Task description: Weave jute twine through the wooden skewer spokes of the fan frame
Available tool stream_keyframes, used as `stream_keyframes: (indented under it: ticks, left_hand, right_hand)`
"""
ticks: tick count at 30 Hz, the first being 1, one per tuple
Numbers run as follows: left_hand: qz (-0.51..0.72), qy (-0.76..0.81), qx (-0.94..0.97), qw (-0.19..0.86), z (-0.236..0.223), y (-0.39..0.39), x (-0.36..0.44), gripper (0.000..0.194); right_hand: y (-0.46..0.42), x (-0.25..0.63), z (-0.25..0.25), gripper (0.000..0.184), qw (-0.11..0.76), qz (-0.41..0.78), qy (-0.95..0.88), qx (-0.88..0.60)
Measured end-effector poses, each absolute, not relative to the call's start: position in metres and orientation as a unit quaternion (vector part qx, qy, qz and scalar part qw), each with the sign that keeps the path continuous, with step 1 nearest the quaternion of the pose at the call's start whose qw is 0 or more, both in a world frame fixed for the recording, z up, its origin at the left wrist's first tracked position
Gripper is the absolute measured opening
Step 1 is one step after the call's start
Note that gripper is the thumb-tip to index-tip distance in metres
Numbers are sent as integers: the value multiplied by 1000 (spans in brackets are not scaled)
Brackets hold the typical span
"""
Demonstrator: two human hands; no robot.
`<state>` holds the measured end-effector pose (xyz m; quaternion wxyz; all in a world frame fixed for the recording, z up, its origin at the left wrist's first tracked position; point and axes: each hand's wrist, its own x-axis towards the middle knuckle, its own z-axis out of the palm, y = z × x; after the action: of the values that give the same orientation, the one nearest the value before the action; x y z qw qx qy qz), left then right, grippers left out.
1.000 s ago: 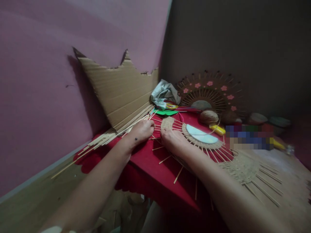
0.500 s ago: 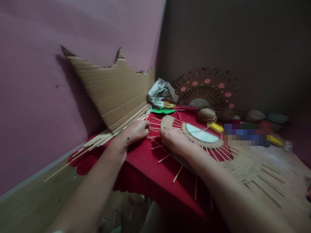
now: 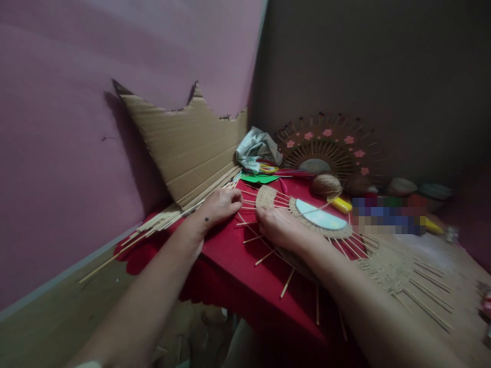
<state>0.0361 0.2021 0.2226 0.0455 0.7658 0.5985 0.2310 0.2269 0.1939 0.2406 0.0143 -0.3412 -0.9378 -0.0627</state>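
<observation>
A half-round fan of thin sticks woven with brown twine lies over a red cloth, with a pale blue half-disc at its centre. My left hand is closed with fingertips pinched at the stick ends on the fan's far left. Beside it, my right hand is curled against the lower edge of a short woven band; its fingertips are partly hidden. From a ball of twine, a strand runs across the half-disc toward my right hand.
Loose sticks lie left of my left hand, below a torn cardboard sheet leaning on the wall. Behind are a crumpled grey cloth, a green piece and a flowered fan. A yellow-handled object lies by the ball.
The view has shifted slightly. Both hands stay at the fan's left side, with only small finger movements, the left fingertips having moved slightly up off the lower stick ends.
</observation>
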Motion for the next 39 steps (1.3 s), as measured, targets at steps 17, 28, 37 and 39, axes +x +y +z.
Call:
stream_keyframes:
  ticks: [17, 28, 37, 39]
  left_hand:
    - [221, 422, 867, 145, 228, 194, 46, 18]
    - [240, 383, 861, 234, 230, 187, 54, 18]
    - [257, 371, 858, 247, 227, 189, 54, 12]
    - [255, 384, 853, 244, 226, 189, 53, 11]
  right_hand:
    - [166, 258, 266, 15, -85, 116, -962, -230]
    - [174, 278, 270, 25, -57, 169, -943, -283]
    - [184, 251, 248, 21, 126, 119, -942, -287]
    - [185, 250, 240, 19, 182, 136, -928, -297]
